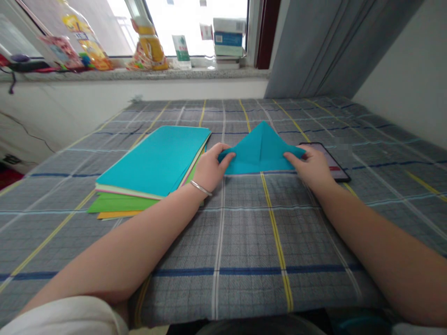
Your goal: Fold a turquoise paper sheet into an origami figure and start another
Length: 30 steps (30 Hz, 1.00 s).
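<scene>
A teal sheet of paper (261, 151), folded into a pointed, triangle-topped shape, lies on the grey checked cloth (244, 232). My left hand (209, 168) pinches its left corner, with a silver bracelet on the wrist. My right hand (309, 165) pinches its right corner. Both hands rest low on the cloth with the fingers closed on the paper's lower flaps.
A stack of coloured paper (153, 167) with a teal top sheet lies left of my left hand. A phone (333, 163) lies partly under my right hand. Bottles and boxes stand on the windowsill (139, 73) at the back. A wall runs along the right.
</scene>
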Available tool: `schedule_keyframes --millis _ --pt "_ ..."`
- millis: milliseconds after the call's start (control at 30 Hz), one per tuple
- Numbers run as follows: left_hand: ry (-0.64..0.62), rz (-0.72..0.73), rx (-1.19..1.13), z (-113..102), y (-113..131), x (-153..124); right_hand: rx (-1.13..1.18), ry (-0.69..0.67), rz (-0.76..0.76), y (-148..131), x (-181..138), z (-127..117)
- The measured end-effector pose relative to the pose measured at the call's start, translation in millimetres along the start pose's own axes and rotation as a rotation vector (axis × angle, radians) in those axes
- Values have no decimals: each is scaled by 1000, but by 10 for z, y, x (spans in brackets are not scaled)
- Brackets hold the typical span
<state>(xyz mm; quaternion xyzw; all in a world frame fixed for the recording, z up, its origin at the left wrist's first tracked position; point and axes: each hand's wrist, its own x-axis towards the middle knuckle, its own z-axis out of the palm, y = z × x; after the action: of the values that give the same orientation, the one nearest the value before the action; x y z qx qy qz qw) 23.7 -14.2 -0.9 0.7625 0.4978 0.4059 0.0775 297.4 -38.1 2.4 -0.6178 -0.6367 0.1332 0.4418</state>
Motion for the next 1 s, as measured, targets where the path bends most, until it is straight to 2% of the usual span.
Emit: schedule_keyframes --millis 100,200,400,567,700,867,1000 --pt "23 -67 -61 -14 15 16 177 -36 149 -68 -18 -22" --pt "19 -103 -59 -22 42 11 274 -121 219 -63 -16 -20" --pt "-190 -148 58 31 -30 -16 8 -277 178 101 22 9" --pt "-228 -120 65 63 -143 -13 59 -403 224 181 23 25" --pt "-294 -125 80 27 -147 12 76 -454 254 159 18 20" --pt "-350 -95 183 -7 -89 -3 -200 -405 104 119 4 5" --pt "-228 94 431 24 1 -91 -367 -362 -119 127 -15 42"
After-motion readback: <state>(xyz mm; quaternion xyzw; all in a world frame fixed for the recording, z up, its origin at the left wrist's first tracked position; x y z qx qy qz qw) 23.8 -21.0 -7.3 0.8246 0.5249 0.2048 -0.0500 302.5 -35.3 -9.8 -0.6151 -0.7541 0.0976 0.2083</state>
